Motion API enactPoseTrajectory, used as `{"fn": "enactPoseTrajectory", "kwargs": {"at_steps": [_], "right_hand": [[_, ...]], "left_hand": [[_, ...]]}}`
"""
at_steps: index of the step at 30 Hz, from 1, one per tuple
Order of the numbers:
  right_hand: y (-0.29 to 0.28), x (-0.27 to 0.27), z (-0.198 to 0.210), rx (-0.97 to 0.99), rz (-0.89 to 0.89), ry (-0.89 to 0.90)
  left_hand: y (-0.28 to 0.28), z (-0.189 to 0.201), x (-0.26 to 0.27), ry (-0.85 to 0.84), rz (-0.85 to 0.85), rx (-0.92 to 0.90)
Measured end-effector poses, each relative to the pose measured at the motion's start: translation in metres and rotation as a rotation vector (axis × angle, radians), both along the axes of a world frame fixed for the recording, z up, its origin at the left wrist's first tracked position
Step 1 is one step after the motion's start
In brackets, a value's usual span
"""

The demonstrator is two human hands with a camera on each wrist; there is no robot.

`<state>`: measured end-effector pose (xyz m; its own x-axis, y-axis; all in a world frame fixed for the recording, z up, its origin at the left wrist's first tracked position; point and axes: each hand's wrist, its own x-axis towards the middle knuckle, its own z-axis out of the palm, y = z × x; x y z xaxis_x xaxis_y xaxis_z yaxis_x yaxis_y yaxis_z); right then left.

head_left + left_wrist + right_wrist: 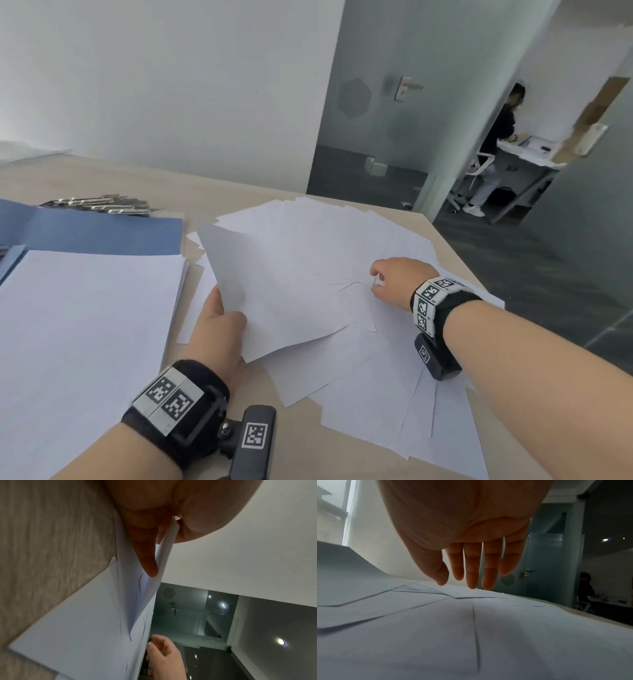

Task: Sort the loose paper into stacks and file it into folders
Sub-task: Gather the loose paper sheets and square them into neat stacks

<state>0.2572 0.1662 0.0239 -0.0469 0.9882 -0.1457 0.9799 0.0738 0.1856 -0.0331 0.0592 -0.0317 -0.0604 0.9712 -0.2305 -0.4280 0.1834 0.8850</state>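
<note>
A: Your left hand (219, 322) pinches a sheaf of sheets (274, 291) by its near edge, thumb on top; its long axis runs toward the table's far right corner, far end lifted.

B: And your right hand (397, 281)?

A: Fingers extended, slightly spread, tips at the loose paper (359, 370) fanned along the right edge. The neat stack (85, 325) and blue folder (102, 233) lie at the left.

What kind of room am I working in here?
Most likely an office meeting room: a large wooden table carrying loose white sheets, a blue folder and binder clips, a frosted glass door with a lever handle, and beyond it a person seated at a desk.
</note>
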Motion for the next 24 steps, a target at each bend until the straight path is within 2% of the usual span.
{"fn": "enactPoseTrajectory", "kwargs": {"at_steps": [4, 7, 11, 14, 16, 21, 24], "right_hand": [[0.024, -0.008, 0.003, -0.033, 0.012, -0.007], [0.039, -0.009, 0.003, -0.051, -0.104, 0.038], [0.055, -0.008, -0.004, -0.054, -0.380, 0.330], [0.064, -0.012, -0.010, -0.034, -0.459, 0.519], [0.065, -0.015, -0.013, -0.022, -0.457, 0.497], [0.063, -0.021, -0.024, -0.059, -0.407, 0.264], [0.067, -0.025, -0.027, -0.083, -0.331, 0.199]], "left_hand": [[0.005, -0.004, -0.001, 0.003, 0.009, 0.006], [0.008, -0.006, 0.000, 0.009, 0.019, 0.006], [0.009, -0.008, 0.000, 0.014, 0.010, 0.005], [0.010, -0.007, 0.002, 0.014, 0.003, 0.003], [0.010, -0.006, 0.002, 0.016, 0.000, 0.002], [0.008, -0.006, 0.002, 0.029, 0.005, -0.008], [0.008, -0.005, 0.002, 0.023, 0.018, -0.003]]}}
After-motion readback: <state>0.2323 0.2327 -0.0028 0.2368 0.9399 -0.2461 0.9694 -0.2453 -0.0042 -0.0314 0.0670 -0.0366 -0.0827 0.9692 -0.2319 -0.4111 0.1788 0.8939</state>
